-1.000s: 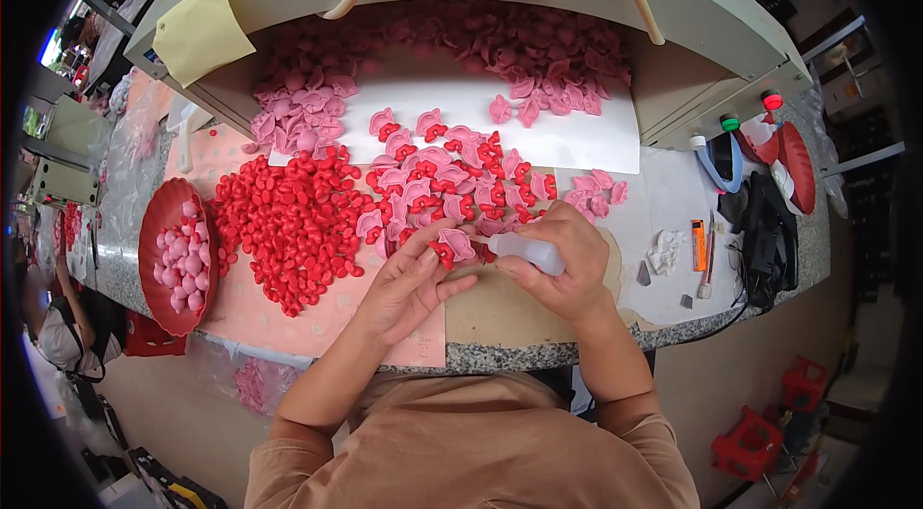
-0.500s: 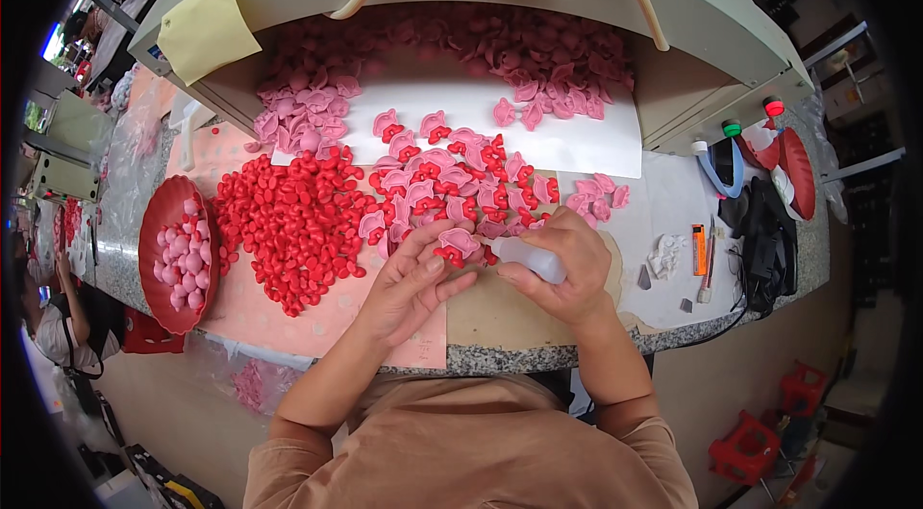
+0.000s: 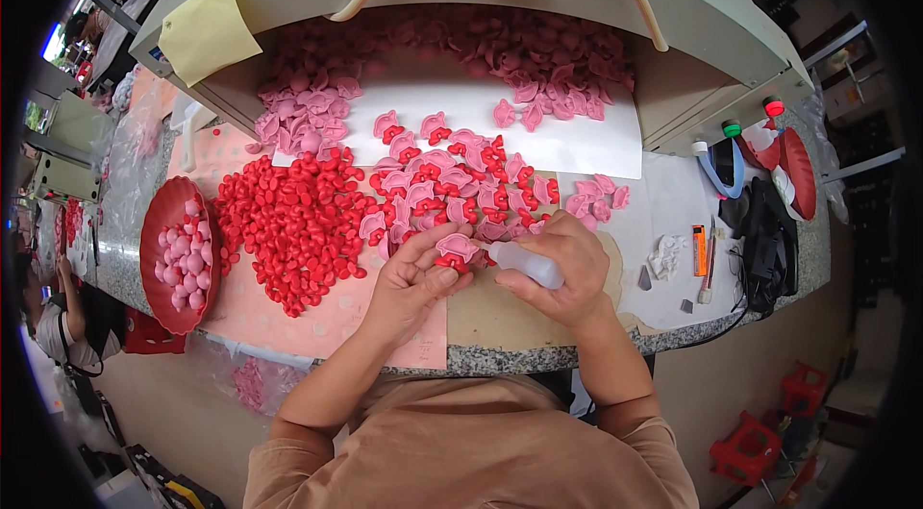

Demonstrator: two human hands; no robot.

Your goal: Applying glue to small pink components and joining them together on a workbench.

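My left hand (image 3: pixel 404 286) pinches a small pink moulded piece (image 3: pixel 456 246) with a red bow-shaped part at its lower side. In my right hand (image 3: pixel 575 271) is a translucent squeeze bottle (image 3: pixel 531 265), tilted so its thin nozzle points left. The tip is right beside the pink piece; whether they touch is too small to tell. Just beyond my hands lie several pink pieces with red bows (image 3: pixel 435 173) in a cluster. To the left of them spreads a heap of loose red bow parts (image 3: pixel 288 221).
A red scalloped dish (image 3: pixel 154 264) of pink rounded pieces stands far left. Under the grey hood (image 3: pixel 721 38) are piled pink pieces (image 3: pixel 553 52). At right lie an orange box-like item (image 3: pixel 699 249), a brush-like tool (image 3: pixel 709 278), crumpled tissue (image 3: pixel 665 257) and a black bag (image 3: pixel 769 240).
My left thumb and fingers have closed in on the pink piece, which has turned slightly. My right hand and the bottle have dipped a little.
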